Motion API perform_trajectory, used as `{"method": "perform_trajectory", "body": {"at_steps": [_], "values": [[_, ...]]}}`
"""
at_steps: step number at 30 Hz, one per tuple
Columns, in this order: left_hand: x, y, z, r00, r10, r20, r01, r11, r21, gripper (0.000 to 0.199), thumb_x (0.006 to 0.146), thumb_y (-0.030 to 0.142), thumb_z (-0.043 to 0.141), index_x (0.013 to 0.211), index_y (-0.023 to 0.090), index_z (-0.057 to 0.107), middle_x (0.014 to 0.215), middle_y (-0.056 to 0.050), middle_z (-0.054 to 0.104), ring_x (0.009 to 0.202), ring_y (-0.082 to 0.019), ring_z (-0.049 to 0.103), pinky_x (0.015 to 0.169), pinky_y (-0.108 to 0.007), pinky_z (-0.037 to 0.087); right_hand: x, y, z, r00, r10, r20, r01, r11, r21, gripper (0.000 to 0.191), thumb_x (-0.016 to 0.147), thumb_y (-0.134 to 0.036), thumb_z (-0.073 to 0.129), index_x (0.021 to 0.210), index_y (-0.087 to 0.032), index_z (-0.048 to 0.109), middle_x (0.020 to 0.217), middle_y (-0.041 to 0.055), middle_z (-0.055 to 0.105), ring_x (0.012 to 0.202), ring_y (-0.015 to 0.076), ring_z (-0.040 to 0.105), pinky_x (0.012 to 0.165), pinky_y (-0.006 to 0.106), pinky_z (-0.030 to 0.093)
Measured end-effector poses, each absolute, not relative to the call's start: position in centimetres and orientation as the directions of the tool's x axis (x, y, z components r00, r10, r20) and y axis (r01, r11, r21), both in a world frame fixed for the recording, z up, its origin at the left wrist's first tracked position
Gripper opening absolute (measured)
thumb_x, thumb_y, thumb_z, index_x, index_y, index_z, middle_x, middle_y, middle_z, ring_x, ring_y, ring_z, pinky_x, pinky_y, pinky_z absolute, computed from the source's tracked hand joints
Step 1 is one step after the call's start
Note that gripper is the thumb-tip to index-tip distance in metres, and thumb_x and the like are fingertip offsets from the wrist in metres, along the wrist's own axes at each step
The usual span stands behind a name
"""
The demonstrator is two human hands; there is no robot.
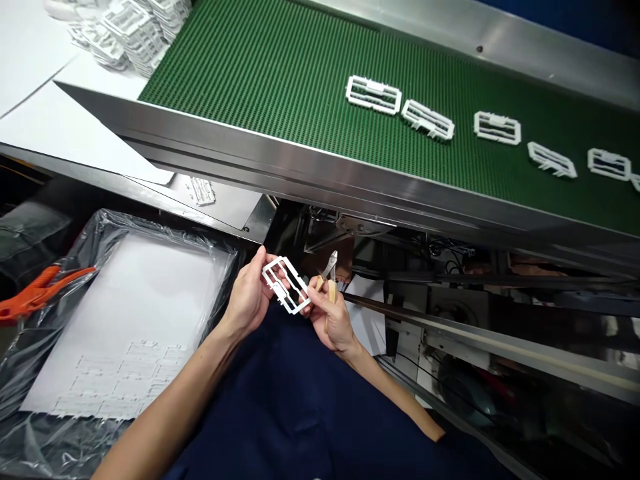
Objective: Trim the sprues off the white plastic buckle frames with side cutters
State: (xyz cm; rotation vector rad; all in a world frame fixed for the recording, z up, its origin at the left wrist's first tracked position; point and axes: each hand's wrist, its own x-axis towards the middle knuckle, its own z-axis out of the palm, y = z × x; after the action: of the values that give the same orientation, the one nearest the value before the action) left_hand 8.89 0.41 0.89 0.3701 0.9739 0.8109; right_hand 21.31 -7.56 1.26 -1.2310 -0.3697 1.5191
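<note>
Your forearms angle inward over your dark blue garment (300, 400) — your left hand (245, 297) has its fingers clamped on a white plastic frame (286, 285), held up in front of you, while your right hand (336, 317) has its fingers closed around the tan handles of side cutters (329, 283), their tips just beside the frame. More frames (373, 95) lie on the green conveyor belt (300, 67) beyond.

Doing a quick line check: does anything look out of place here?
One white plastic frame lies alone on a white sheet below the belt's steel edge, apart from the stack and the row on the green belt, so it looks stray.
</note>
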Motion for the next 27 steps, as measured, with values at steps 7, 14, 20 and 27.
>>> {"method": "perform_trajectory", "body": {"at_steps": [7,14,20,27], "values": [[8.3,0.6,0.6,0.368,0.671,-0.644,-0.128,0.723,0.679,0.035,0.074,0.044,0.068,0.096,0.018,0.061,0.074,0.000,0.059,0.066,-0.013,0.057,0.053,-0.018,0.046,21.1,-6.3,1.5,0.061,0.985,0.164,0.544,0.105,-0.833,0.006,0.076,-0.019,0.050,0.081,-0.018,0.050,0.070,0.0018,0.054,0.062,0.0127,0.049,0.060,0.025,0.042],[8.0,0.3,-0.4,0.493,0.518,-0.699,-0.439,0.842,0.314,0.031,0.060,0.003,0.066,0.089,0.015,0.062,0.089,-0.005,0.066,0.080,-0.018,0.064,0.072,-0.027,0.053,23.5,-2.1,9.8,-0.300,0.948,0.105,0.597,0.272,-0.755,0.012,0.077,-0.026,0.056,0.084,-0.018,0.049,0.071,-0.0010,0.056,0.053,0.0076,0.047,0.049,0.018,0.036],[7.3,0.0,-0.3,0.529,0.487,-0.695,-0.491,0.844,0.218,0.013,0.075,0.008,0.064,0.086,0.015,0.065,0.072,-0.002,0.059,0.057,-0.010,0.057,0.052,-0.020,0.052,30.7,11.3,19.2,-0.004,0.987,0.163,0.963,0.047,-0.264,0.012,0.081,-0.018,0.050,0.093,-0.018,0.050,0.076,0.0034,0.057,0.060,0.0143,0.049,0.058,0.026,0.035],[6.2,-0.2,0.6,0.412,0.619,-0.668,-0.431,0.779,0.456,0.019,0.071,0.025,0.075,0.086,0.017,0.067,0.072,-0.001,0.058,0.060,-0.009,0.055,0.054,-0.016,0.049,34.9,20.9,16.9,0.018,1.000,-0.018,0.999,-0.019,-0.043,0.024,0.068,-0.014,0.060,0.092,-0.015,0.053,0.087,0.0113,0.061,0.076,0.0225,0.054,0.062,0.029,0.037]]}}
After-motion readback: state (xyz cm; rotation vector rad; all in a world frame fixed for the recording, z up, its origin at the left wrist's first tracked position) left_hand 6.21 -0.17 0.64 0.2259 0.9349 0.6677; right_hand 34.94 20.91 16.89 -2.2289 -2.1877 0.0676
